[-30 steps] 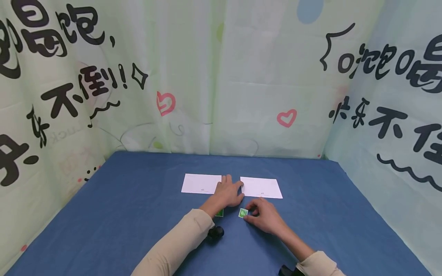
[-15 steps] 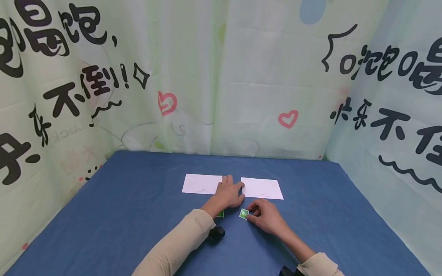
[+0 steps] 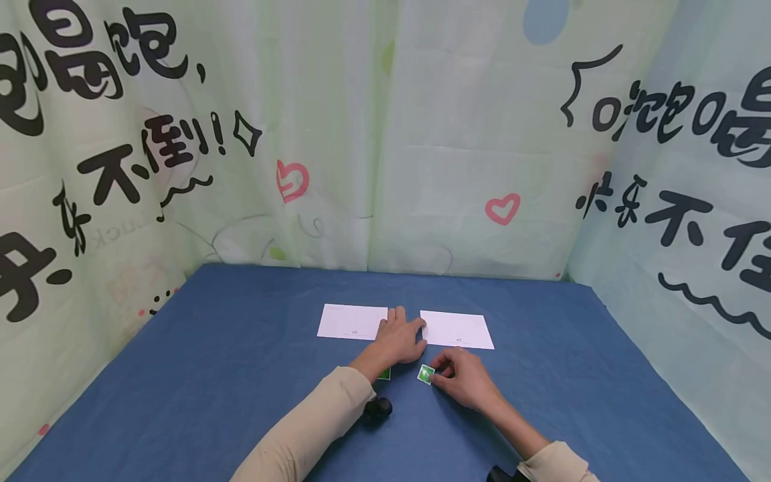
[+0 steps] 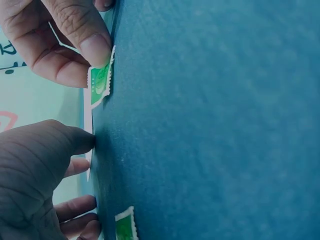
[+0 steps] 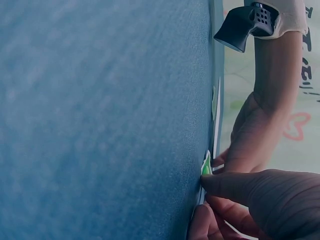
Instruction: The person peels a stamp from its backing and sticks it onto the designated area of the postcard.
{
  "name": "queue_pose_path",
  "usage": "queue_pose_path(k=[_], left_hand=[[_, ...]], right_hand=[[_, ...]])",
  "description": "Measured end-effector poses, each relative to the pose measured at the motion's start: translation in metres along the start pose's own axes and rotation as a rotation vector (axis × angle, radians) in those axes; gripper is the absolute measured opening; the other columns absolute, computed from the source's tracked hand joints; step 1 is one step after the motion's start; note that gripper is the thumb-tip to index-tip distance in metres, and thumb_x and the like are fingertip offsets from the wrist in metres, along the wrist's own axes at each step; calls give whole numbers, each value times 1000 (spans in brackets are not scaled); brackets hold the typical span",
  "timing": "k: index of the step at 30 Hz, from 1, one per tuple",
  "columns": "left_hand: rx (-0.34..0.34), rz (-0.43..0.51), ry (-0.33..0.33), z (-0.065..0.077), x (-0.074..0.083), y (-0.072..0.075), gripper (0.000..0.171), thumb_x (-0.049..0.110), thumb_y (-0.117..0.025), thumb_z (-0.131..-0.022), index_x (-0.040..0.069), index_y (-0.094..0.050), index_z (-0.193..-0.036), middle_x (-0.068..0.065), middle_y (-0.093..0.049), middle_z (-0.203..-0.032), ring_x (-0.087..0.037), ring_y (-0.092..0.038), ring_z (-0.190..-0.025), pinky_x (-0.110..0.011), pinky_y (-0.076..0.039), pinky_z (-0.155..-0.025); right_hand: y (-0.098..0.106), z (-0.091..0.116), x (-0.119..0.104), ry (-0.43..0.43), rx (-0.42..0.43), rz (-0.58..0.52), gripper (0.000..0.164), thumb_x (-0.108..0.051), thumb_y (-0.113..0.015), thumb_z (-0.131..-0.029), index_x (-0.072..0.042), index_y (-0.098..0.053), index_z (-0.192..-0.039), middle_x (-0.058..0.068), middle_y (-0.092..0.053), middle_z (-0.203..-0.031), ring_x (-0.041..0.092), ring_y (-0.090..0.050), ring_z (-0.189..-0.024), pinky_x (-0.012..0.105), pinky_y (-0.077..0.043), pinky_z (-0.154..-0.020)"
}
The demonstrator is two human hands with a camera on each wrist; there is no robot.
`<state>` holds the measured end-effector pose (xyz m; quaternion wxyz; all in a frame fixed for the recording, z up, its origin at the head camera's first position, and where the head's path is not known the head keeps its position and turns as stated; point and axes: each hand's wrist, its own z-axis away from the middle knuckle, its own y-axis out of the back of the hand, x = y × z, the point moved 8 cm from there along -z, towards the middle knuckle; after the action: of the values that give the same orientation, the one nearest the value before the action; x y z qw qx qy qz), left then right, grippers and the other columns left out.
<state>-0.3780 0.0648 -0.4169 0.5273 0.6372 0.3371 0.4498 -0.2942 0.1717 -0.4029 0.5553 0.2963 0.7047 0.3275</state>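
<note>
Between two white envelopes, a left one (image 3: 346, 323) and a right one (image 3: 458, 329), my left hand (image 3: 397, 340) rests spread, its fingers reaching to their inner edges. My right hand (image 3: 462, 376) pinches a small green stamp with a white perforated border (image 3: 425, 374) between thumb and fingers, nearer to me than the right envelope. The left wrist view shows this stamp (image 4: 101, 82) tilted up under the thumb. A second green stamp (image 3: 384, 375) lies on the cloth, partly hidden by my left wrist; its corner (image 4: 126, 225) appears low in the left wrist view.
A blue cloth (image 3: 241, 375) covers the table. Pale curtains (image 3: 421, 134) with black lettering and pink hearts enclose the back and sides. A black wrist camera (image 3: 378, 407) sits under the left forearm, another (image 3: 502, 474) by the right cuff.
The whole head view has shifted very slightly. Both hands, the stamps and the envelopes keep their places.
</note>
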Motion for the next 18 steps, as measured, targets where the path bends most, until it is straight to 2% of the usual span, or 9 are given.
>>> queue_pose_path(k=[7, 18], left_hand=[[19, 10, 2, 3, -3, 0, 50, 44, -62, -100, 23, -57, -146, -11, -46, -113, -24, -41, -103, -36, -40, -87], [59, 41, -47, 5, -2, 4, 53, 43, -63, -99, 21, -55, -147, -13, -53, -117, -24, -45, -103, -38, -44, -94]], right_hand=[[1, 1, 0, -3, 18, -11, 13, -4, -83, -81, -7, -72, -87, 2, -64, -83, 10, -61, -70, 30, -51, -63], [4, 2, 0, -12, 36, -9, 11, -6, -81, -84, -9, -70, -82, -2, -64, -75, 9, -59, -67, 29, -49, -61]])
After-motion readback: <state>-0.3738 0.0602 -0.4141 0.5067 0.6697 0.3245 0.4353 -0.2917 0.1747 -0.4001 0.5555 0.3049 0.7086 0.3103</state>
